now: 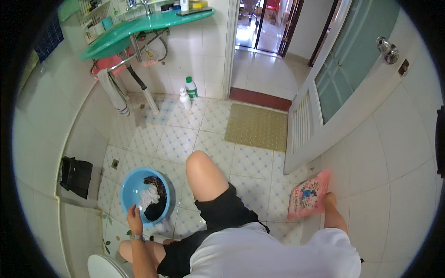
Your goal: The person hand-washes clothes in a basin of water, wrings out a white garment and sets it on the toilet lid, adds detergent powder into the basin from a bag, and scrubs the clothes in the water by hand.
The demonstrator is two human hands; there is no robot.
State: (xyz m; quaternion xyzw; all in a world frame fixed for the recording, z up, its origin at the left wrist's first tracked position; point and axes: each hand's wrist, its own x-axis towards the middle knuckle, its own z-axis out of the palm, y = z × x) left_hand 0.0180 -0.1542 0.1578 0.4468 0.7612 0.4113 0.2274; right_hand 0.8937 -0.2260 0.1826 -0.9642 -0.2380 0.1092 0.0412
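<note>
My right hand (329, 201) grips the edge of a pink printed plastic bag (307, 196), which bears flowers and writing, beside the tiled wall. Its contents are hidden. On the left, my left hand (134, 219) is at the near rim of a round light-blue plastic basin (126, 189), its fingers bent; whether they touch the rim or hold anything is unclear. Inside the basin lie a crumpled white cloth (149, 197), a black cloth (155, 210) and a leopard-patterned cloth (160, 186).
A green washbasin counter (156, 21) stands at the back left. White bottles (185, 100) sit below it. A mat (258, 125) lies before the doorway, with the open door (333, 93) on the right. Behind my left arm is a toilet lid (104, 267); a floor drain (115, 164) is left.
</note>
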